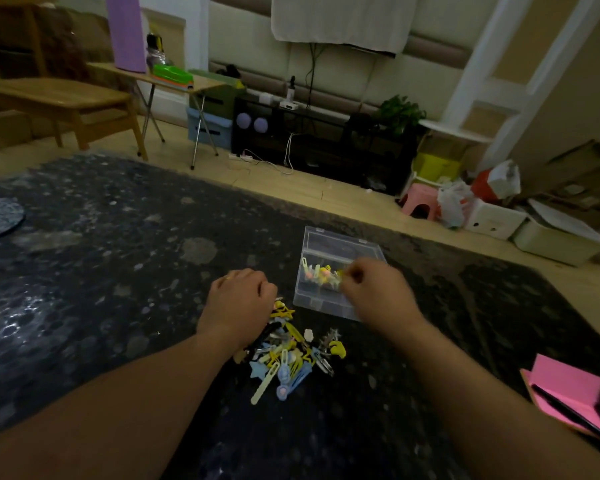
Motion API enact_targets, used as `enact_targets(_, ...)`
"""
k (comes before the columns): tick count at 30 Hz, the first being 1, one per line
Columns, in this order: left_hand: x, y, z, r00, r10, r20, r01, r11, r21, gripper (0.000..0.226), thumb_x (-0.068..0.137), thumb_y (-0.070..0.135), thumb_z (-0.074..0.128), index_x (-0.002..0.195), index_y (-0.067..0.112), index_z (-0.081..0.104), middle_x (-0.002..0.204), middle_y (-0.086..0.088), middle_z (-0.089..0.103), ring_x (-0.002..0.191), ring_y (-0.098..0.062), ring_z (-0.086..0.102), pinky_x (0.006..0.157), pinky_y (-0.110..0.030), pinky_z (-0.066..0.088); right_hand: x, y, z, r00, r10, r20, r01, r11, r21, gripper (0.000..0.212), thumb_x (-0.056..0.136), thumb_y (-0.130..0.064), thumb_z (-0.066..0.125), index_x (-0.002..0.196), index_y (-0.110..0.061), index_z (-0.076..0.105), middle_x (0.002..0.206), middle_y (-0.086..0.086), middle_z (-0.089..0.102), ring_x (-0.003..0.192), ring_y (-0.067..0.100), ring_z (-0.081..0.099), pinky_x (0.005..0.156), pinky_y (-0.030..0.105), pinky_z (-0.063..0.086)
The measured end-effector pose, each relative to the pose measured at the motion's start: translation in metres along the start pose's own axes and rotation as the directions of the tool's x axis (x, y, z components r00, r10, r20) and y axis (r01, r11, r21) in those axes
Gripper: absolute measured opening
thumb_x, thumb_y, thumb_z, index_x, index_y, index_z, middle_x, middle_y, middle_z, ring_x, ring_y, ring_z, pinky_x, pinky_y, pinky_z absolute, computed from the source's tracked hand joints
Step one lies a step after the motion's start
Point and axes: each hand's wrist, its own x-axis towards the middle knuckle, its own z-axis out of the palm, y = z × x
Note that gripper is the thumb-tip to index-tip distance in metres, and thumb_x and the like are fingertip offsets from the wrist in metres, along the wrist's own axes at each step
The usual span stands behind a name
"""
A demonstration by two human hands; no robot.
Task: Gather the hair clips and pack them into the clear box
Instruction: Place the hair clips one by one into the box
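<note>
Hands two, left hand [240,296] grip clenched over one clip pile [293,355], right hand [374,289] grip pinching a clip over one clear box [321,304]

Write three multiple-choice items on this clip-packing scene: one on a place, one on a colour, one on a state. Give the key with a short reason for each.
1. Where is the loose pile of hair clips relative to the clear box?
A. Inside it
B. On the rug in front of it, nearer the person
C. On the wooden bench

2. What colour is the small stool by the wall?
A. Pink
B. Black
C. Orange

3. What state is the clear box in?
A. Shut and empty
B. Upside down
C. Open, with a few clips inside

Key:
1 B: the pile lies on the dark rug between the forearms, short of the box.
2 A: its seat and legs show pink.
3 C: the lid lies folded back and clips sit in the tray, where the right hand reaches; the left hand rests on the pile.
</note>
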Motion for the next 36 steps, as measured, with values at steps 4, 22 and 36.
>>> enact_targets(4, -0.001, -0.001, 0.002, 0.999, 0.042, -0.01, -0.041, 0.998, 0.047, 0.029, 0.103, 0.029, 0.035, 0.089, 0.026, 0.06, 0.097, 0.008, 0.058, 0.101, -0.017, 0.052, 0.104, -0.042, 0.04, 0.051, 0.045, -0.023, 0.989, 0.131, -0.066, -0.131, 0.991, 0.001, 0.014, 0.105, -0.029, 0.065, 0.099, -0.021, 0.074, 0.092, 0.001, 0.072, 0.08, 0.019, 0.066, 0.074, 0.038, 0.056)
enact_targets(22, -0.001, -0.001, 0.002, 0.999, 0.034, -0.024, -0.034, 0.999, -0.012, 0.042, 0.089, 0.048, 0.018, 0.085, 0.031, 0.056, 0.093, 0.013, 0.055, 0.096, -0.013, 0.05, 0.103, -0.039, 0.037, 0.101, 0.078, 0.017, 0.976, 0.173, 0.134, -0.154, 0.978, -0.141, 0.026, 0.098, -0.022, 0.065, 0.098, -0.001, 0.081, 0.099, 0.02, 0.078, 0.092, 0.041, 0.074, 0.07, 0.048, 0.062)
enact_targets(36, 0.0, 0.001, -0.002, 1.0, -0.002, 0.02, 0.002, 1.0, -0.008, 0.037, 0.093, 0.041, 0.025, 0.089, 0.028, 0.059, 0.098, 0.007, 0.058, 0.102, -0.019, 0.051, 0.104, -0.044, 0.038, -0.034, -0.006, 0.021, 0.969, -0.163, 0.187, 0.166, 0.986, 0.004, 0.019, 0.107, -0.027, 0.061, 0.12, -0.029, 0.074, 0.114, -0.01, 0.073, 0.1, 0.006, 0.066, 0.09, 0.031, 0.056)
